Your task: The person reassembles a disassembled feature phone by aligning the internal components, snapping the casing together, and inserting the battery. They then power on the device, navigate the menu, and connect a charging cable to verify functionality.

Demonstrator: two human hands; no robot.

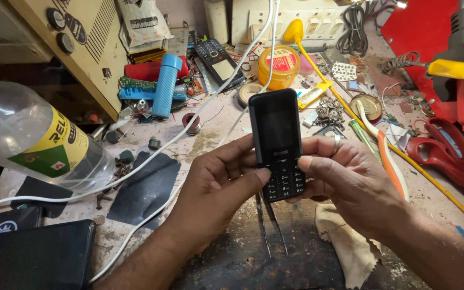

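Observation:
A black keypad phone (pixel 276 138) with a dark screen stands upright in the middle of the head view, held by both hands. My left hand (pixel 218 185) grips its lower left side, thumb resting on the keypad. My right hand (pixel 345 174), a ring on one finger, grips the lower right side, its thumb also on the keys. Metal tweezers (pixel 269 225) lie on the dark bench surface just below the phone. A beige cloth (pixel 345 241) lies under my right wrist.
A clear plastic bottle (pixel 33 145) lies at the left. White cables (pixel 151 156) cross the bench. A blue cylinder (pixel 166 86), another keypad phone (pixel 218 62), an orange-lidded tub (pixel 279 65), red scissors (pixel 436 147), a toothbrush (pixel 385 147) and small parts crowd the back.

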